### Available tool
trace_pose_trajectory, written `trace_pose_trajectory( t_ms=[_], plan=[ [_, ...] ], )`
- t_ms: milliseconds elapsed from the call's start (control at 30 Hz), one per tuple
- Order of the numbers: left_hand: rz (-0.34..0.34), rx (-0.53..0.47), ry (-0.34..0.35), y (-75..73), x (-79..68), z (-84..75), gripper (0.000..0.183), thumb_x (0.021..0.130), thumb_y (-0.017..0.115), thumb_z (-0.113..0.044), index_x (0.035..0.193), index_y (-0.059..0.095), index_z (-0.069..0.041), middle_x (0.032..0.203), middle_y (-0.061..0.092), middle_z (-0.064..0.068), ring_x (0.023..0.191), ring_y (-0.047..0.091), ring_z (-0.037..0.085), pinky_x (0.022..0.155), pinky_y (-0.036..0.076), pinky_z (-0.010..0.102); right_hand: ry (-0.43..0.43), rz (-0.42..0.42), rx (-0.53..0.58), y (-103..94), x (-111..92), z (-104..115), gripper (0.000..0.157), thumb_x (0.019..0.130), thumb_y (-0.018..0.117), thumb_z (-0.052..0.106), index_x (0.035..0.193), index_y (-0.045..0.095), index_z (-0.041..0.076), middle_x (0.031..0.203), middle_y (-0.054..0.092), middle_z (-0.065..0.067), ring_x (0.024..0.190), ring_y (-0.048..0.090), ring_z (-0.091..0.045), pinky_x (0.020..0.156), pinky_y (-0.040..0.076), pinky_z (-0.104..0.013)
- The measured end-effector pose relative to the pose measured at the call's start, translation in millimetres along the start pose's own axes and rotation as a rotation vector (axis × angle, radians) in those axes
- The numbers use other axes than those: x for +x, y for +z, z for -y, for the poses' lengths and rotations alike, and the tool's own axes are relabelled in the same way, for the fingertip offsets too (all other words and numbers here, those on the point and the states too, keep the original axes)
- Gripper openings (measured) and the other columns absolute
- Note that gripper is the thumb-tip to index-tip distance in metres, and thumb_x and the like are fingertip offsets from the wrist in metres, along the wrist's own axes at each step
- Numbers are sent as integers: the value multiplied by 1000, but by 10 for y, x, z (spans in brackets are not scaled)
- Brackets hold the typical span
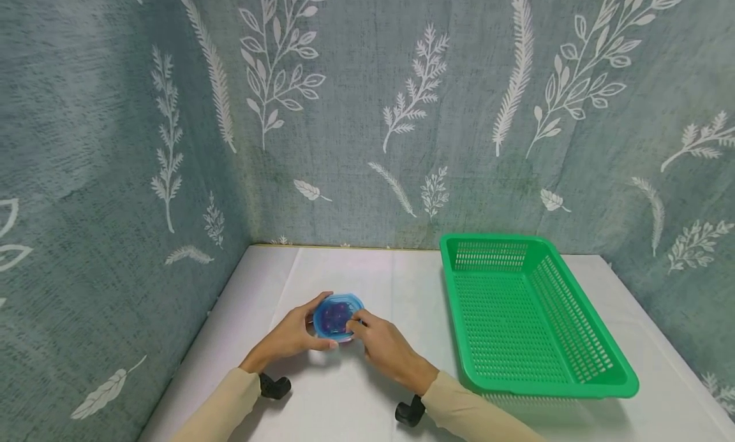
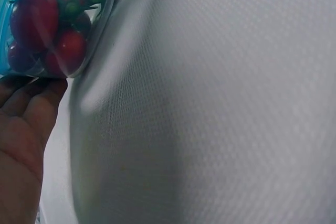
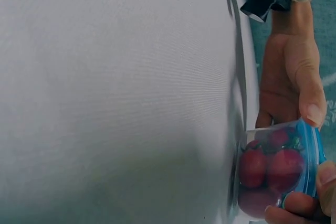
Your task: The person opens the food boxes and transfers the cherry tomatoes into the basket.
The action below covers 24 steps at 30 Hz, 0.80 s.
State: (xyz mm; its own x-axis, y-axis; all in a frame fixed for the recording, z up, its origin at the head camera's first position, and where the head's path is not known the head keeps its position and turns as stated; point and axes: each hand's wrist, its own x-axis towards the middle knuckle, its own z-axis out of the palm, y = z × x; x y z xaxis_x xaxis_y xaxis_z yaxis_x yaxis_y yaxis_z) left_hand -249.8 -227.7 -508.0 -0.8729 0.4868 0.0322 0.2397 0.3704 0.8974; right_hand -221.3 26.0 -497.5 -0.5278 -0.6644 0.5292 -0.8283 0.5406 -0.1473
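A small clear plastic container (image 3: 244,153) with a blue lid (image 1: 341,298) stands over the white table, directly ahead of me. Through its wall in both wrist views show several red tomatoes (image 2: 34,19) with green stems. My left hand (image 1: 291,332) holds the container from the left, thumb at the near side and fingers around the far side. At the right edge of the lid, my right hand (image 1: 389,349) pinches with its thumb on top and its fingers curled beside the container. Part of the right fingers is hidden behind the hand in the head view.
To the right, a large green plastic basket (image 1: 511,327) with slotted walls sits on the white table (image 1: 367,404). Grey-green cloth with white leaf prints (image 1: 356,110) hangs behind and along the left side. Black wrist cameras (image 1: 409,411) stick out from the sleeves.
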Motion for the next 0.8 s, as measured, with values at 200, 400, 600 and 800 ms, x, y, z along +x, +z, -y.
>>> trace_pose_trajectory(
  t_ms=[200,400,600,800],
  plan=[
    [-6,1,-6,6,-3,5,113,78,93,-30,164,23,-7,154,45,17,130,55,31,97,52,27,-14,8,-19,-3,1,8,40,81,70,-19,114,74,4,112,63,-6,93,69,-13,77,55,-17],
    [-5,-6,7,9,-4,34,113,79,93,-29,164,23,-6,154,45,18,130,55,32,97,53,28,-38,8,-21,-17,10,-3,42,79,71,-20,114,74,3,109,64,-5,91,68,-11,75,55,-16],
    [-5,-5,16,10,-12,36,111,79,93,-27,164,24,-6,152,46,18,129,57,32,95,54,27,-51,18,-46,-25,19,-4,42,77,73,-19,114,74,3,109,64,-5,89,68,-10,74,55,-16],
    [-6,-7,11,10,-5,17,111,79,92,-27,164,23,-7,151,48,17,127,57,29,94,54,27,-32,34,-68,-12,6,12,40,79,74,-16,114,72,4,110,63,-5,91,68,-12,74,54,-15]
  ],
)
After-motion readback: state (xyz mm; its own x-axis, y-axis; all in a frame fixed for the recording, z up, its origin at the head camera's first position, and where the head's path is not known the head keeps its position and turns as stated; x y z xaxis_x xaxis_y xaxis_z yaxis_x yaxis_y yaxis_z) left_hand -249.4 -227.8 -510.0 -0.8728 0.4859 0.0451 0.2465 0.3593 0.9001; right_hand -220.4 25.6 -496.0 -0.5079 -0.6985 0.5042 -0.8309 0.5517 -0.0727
